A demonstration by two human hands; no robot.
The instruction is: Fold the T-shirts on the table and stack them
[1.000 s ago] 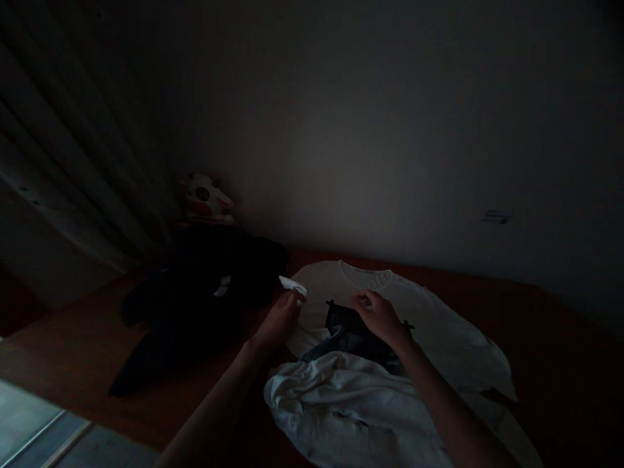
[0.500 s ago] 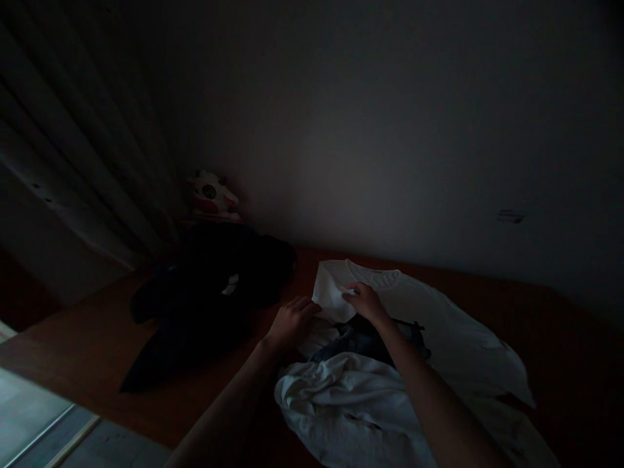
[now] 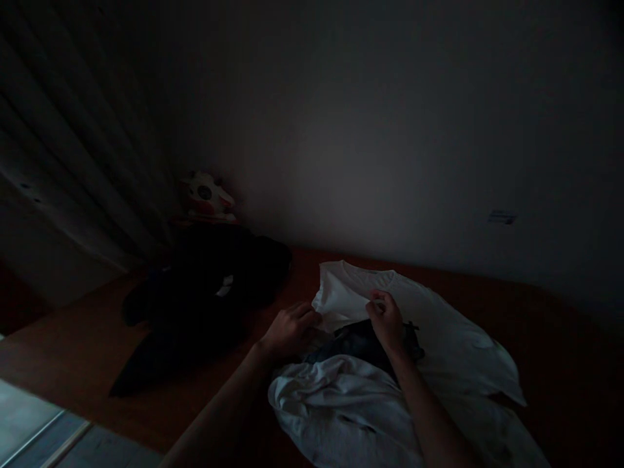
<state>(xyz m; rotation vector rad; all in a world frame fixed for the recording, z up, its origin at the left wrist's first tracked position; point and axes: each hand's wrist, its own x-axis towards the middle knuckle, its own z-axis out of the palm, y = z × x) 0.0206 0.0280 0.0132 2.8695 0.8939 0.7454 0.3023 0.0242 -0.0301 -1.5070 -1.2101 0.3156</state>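
A white shirt [image 3: 448,344] with a dark print [image 3: 358,335] on its front lies spread on the wooden table, its neckline towards the wall. My left hand [image 3: 292,328] is at the shirt's left edge, fingers curled over the cloth near the sleeve; the fingertips are partly hidden. Over the chest, above the print, my right hand [image 3: 387,318] pinches a bit of the shirt's fabric. Nearer to me lies rumpled pale cloth [image 3: 336,403]; whether it belongs to the same shirt I cannot tell.
A heap of black clothing [image 3: 209,305] lies on the table [image 3: 73,351] to the left. Behind it, against the wall, stands a white and red cow-like figure [image 3: 207,195]. A curtain [image 3: 73,149] hangs at the far left. The room is very dim.
My right hand has moved right and slightly down across the shirt's chest, fingers still pinched. The left hand stays at the shirt's left edge. The view has shifted slightly.
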